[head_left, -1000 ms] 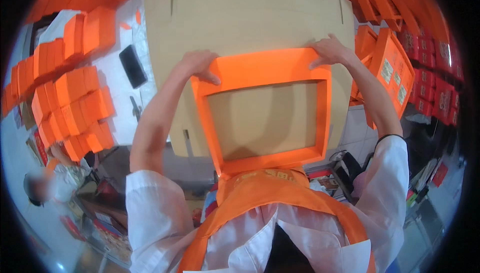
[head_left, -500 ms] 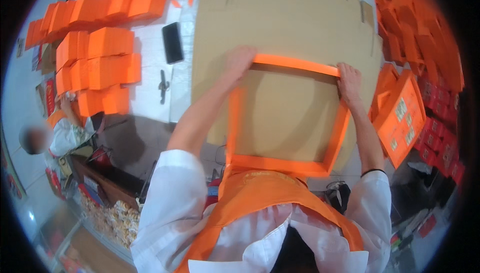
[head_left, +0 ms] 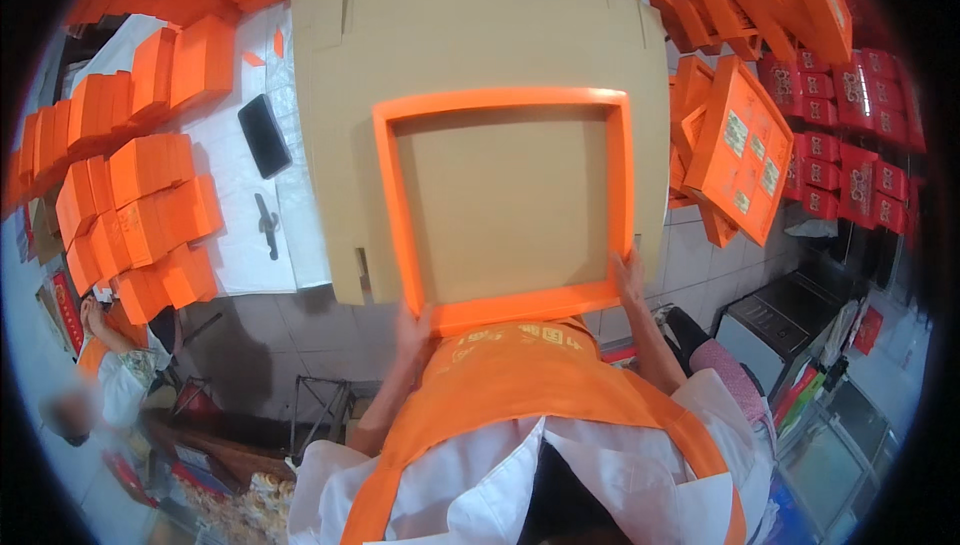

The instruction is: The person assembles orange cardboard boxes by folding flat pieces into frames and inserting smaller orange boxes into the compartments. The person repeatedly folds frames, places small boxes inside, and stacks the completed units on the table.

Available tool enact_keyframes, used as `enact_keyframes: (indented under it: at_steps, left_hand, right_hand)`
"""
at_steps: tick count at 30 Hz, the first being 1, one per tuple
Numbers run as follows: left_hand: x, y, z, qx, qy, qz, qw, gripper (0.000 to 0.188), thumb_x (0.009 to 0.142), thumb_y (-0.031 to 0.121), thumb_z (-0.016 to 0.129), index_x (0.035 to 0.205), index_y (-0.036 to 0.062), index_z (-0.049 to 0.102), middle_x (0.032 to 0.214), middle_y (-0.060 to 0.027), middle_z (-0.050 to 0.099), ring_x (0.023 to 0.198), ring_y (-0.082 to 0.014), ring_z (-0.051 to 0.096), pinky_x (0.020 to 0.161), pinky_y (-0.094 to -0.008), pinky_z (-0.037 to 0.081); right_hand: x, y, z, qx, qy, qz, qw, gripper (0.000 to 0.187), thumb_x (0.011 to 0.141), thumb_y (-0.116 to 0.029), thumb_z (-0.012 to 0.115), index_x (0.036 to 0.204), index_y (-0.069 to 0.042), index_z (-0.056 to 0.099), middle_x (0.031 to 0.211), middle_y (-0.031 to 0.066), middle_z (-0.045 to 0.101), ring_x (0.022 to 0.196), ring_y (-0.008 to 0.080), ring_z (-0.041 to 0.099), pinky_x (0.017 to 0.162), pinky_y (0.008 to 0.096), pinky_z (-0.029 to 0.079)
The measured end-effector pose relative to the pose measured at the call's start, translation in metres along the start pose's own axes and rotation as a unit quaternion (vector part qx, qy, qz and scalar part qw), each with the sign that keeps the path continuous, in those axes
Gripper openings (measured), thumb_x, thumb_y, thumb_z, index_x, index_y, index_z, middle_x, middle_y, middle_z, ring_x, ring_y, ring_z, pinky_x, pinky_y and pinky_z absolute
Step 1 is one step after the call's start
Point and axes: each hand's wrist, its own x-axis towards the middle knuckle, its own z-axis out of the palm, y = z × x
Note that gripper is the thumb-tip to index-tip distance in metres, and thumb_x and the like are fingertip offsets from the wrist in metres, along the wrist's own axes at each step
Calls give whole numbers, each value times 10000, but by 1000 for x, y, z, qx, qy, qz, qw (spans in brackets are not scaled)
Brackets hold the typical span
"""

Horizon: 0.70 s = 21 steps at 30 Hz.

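An orange four-sided frame (head_left: 505, 97) with raised walls lies on a large brown cardboard sheet (head_left: 480, 30). Plain brown shows inside it; whether that is the sheet or the frame's own bottom I cannot tell. At its near right corner, my right hand (head_left: 632, 285) grips the wall from the outer side, fingers bent against it. My left hand (head_left: 412, 335) is beside the near left corner, smeared by motion, so its fingers do not show clearly. The near wall of the frame lies close against my orange apron (head_left: 510, 375).
Stacked orange boxes (head_left: 150, 230) stand at left, near a black phone (head_left: 264, 135) and a dark tool (head_left: 267, 227). Orange boxes (head_left: 735, 150) lean at right, with red packages (head_left: 860, 85) beyond. A co-worker (head_left: 125, 375) is at far left; a dark-topped cabinet (head_left: 790, 320) is at right.
Both my hands have come from the frame's far corners back toward me, to its near corners. The view has shifted, so the surroundings sit differently in the picture.
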Motion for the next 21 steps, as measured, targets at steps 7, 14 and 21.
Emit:
enact_keyframes:
  at_steps: [7, 14, 21]
  left_hand:
    - [58, 81, -26, 43, 26, 49, 998, 475, 836, 149, 549, 1262, 13, 389, 1084, -121, 564, 988, -201, 548, 823, -317, 451]
    - [-52, 191, -133, -15, 287, 315, 905, 431, 827, 119, 564, 1228, 3, 454, 1196, -164, 505, 1094, -233, 501, 907, -335, 414]
    - [-279, 288, -176, -23, 452, 719, 527, 257, 868, 155, 510, 1091, 26, 516, 1167, -166, 501, 1057, -258, 507, 824, -395, 457]
  right_hand:
    - [54, -46, -11, 32, 32, -203, 978, 456, 835, -202, 557, 1213, 15, 421, 1067, 191, 561, 988, 287, 549, 825, 365, 431]
    - [-9, -150, -23, 144, -2, -228, 963, 440, 879, -269, 483, 1237, -17, 435, 1153, 137, 525, 1000, 224, 537, 839, 336, 436]
    - [-154, -234, -83, 325, -46, -419, 847, 234, 931, -141, 408, 1092, 4, 496, 979, 100, 544, 899, 156, 517, 839, 293, 422]
